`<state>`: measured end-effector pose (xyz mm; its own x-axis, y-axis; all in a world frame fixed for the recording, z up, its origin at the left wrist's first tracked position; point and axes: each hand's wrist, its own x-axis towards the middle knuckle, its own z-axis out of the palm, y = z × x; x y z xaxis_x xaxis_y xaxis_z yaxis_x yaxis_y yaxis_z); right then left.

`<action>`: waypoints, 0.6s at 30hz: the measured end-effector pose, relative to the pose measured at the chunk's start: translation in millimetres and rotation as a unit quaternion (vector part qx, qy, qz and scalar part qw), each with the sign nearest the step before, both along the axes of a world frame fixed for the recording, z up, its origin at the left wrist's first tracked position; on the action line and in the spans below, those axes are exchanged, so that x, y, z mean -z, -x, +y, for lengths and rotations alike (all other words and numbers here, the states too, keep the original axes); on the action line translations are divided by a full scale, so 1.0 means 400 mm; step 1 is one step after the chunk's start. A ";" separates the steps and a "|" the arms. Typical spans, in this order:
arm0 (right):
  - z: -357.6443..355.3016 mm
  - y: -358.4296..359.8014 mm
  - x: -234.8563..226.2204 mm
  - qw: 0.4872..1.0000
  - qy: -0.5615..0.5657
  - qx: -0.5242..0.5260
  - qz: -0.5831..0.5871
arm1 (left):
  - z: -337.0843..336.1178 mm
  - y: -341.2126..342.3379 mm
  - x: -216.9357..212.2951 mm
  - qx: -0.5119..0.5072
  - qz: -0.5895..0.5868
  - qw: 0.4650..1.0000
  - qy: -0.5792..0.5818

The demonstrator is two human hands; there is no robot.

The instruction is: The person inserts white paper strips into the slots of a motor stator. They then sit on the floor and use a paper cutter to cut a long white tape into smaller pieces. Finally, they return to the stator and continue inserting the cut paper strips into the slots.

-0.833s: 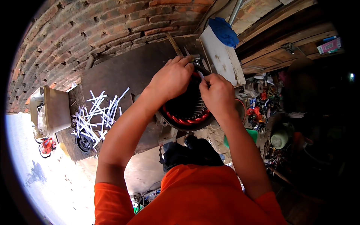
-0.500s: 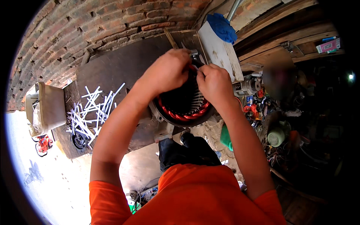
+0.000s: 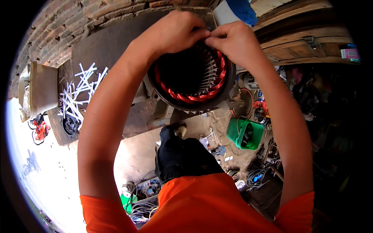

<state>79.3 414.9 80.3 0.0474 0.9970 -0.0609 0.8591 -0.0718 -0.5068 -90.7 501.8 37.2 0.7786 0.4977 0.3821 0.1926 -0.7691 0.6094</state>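
On the dark workbench stands an electric motor stator (image 3: 232,73), its round opening facing up. Red copper winding (image 3: 194,98) runs round the inside of its rim, above a ring of slots. My left hand (image 3: 179,33) is over the stator's far edge, with thumb and fingers pinched together. Against it, my right hand (image 3: 235,40) pinches at the same spot, fingertips nearly touching the left ones. Whatever lies between the fingertips is too small or hidden to make out. Both hands cover the far part of the winding.
White strips (image 3: 81,87) lie scattered on the bench's left, beside a black ring-shaped part (image 3: 70,125). A beige bin (image 3: 46,87) stands at the left edge. On the floor are a green bucket (image 3: 233,131) and coiled cables (image 3: 256,178). A brick wall (image 3: 58,39) rises behind.
The view has shifted, so the stator's near side and the green bucket show more fully. My two hands have come closer together at the far rim, fingertips now meeting.
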 end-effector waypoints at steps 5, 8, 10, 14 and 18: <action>0.005 0.024 -0.006 0.986 -0.041 -0.044 -0.152 | 0.004 -0.010 0.017 -0.005 0.022 0.994 -0.108; 0.019 0.069 -0.053 0.992 0.035 -0.041 -0.113 | -0.007 0.015 -0.020 -0.032 0.087 0.996 -0.014; 0.007 0.048 -0.041 0.998 -0.019 -0.052 -0.038 | -0.017 0.017 -0.026 -0.047 0.084 0.995 0.009; 0.010 0.032 -0.005 0.996 -0.077 -0.028 -0.017 | -0.018 0.013 -0.026 -0.040 0.032 0.998 0.033; 0.010 0.030 0.013 0.993 -0.088 -0.020 -0.078 | -0.010 0.003 0.008 -0.007 0.017 0.994 -0.107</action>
